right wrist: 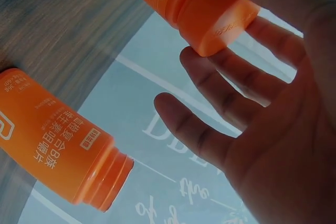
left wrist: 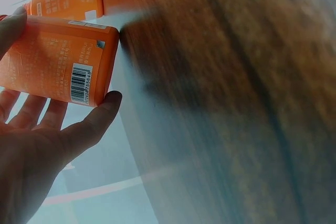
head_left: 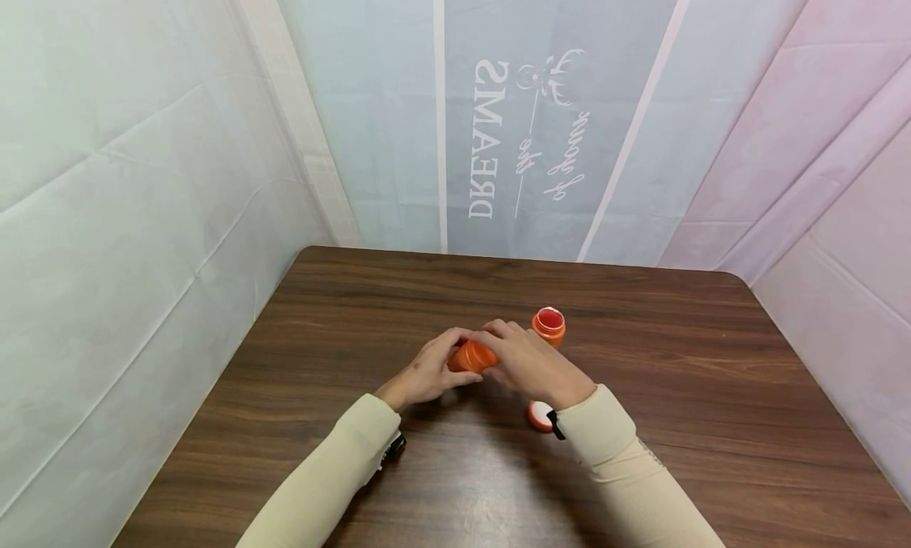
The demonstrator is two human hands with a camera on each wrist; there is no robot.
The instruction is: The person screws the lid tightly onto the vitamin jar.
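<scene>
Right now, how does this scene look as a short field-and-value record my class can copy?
Left hand: holds a tilted orange cylindrical plastic bottle
Right hand: holds that bottle's round orange plastic cap
Open orange cylindrical plastic bottle: standing upright, beyond the right hand
Loose round orange plastic cap: on the table, white inside facing up
Brown wood-grain table: beneath both hands

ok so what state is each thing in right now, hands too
held bottle: cap on, held in both hands
its cap: in place, can't tell how tight
standing bottle: upright, open, no cap
loose cap: on the table, white inside up
left hand: holds the bottle
right hand: grips its cap
</scene>
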